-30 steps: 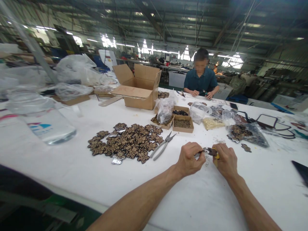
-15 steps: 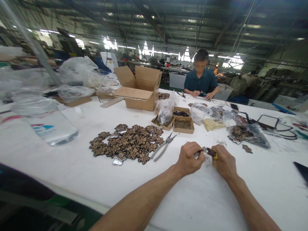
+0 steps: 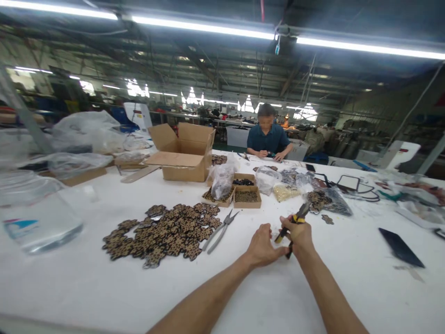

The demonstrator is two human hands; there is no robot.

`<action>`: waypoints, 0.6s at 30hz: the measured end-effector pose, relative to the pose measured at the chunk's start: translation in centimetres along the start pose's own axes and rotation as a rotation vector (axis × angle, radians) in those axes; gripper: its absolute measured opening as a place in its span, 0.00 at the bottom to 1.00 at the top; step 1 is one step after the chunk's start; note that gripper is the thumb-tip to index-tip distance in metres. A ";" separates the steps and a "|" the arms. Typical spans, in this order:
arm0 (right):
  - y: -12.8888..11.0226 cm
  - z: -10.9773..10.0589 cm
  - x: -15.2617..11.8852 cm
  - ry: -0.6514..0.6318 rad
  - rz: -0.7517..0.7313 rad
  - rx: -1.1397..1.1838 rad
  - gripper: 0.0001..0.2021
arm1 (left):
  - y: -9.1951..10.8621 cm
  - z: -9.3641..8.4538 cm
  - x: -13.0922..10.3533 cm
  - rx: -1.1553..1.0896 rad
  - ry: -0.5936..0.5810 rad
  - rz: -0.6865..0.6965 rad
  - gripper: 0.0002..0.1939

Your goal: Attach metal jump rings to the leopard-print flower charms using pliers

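My right hand point(image 3: 301, 237) is closed around a pair of pliers point(image 3: 303, 211) with yellow-and-black handles, their jaws pointing up and away from me. Just left of it, my left hand point(image 3: 262, 248) is open, thumb stretched toward the lower handle end; whether it touches the handle I cannot tell. No object shows in the left hand. Farther left lies a heap of leopard-print, scallop-edged patches point(image 3: 167, 234). Beside that heap, grey-handled long-nose pliers point(image 3: 219, 232) rest on the white table point(image 3: 243, 297).
Small boxes of studs point(image 3: 246, 198) stand beyond my hands, near a large open carton point(image 3: 184, 172). A clear plastic jar point(image 3: 41, 218) is at left. Bagged parts point(image 3: 287, 192) and a dark flat slab point(image 3: 399, 247) lie right. Across the table sits a person point(image 3: 267, 137).
The yellow-handled pliers have swung from pointing at my left fingers to pointing up and away. My left fingers have opened from a pinch. The view has tilted up and turned right.
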State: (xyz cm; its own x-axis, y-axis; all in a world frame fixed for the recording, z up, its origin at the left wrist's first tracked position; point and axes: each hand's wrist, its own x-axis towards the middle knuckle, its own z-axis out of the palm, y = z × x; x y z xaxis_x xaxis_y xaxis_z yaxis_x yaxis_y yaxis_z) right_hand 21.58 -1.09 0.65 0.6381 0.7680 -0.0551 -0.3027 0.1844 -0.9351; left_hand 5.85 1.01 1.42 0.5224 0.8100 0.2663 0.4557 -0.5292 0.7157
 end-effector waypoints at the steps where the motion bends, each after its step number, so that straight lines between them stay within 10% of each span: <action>1: 0.4 0.2 -0.4 0.042 0.087 0.092 0.25 | 0.4 0.3 0.0 0.009 -0.089 -0.016 0.29; 6: 2.3 0.0 -1.3 0.144 0.211 0.217 0.26 | 3.5 1.9 0.5 0.173 -0.343 -0.031 0.23; 10: 1.8 -0.8 -0.5 0.138 0.208 0.249 0.25 | 5.7 4.7 0.6 0.548 -0.190 -0.113 0.38; 14: 1.1 -1.3 0.0 0.103 0.194 0.247 0.24 | 6.1 7.2 0.6 0.675 -0.025 -0.075 0.18; 18: 1.0 -1.7 0.4 0.080 0.169 0.218 0.22 | 5.9 8.3 0.9 0.708 0.012 -0.100 0.17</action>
State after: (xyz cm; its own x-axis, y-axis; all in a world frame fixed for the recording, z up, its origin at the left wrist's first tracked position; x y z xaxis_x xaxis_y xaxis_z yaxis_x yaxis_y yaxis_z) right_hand 22.74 -1.64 -0.92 0.6170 0.7496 -0.2397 -0.5495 0.1922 -0.8131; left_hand 14.96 -3.47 0.51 0.4474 0.8640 0.2311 0.8616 -0.4856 0.1475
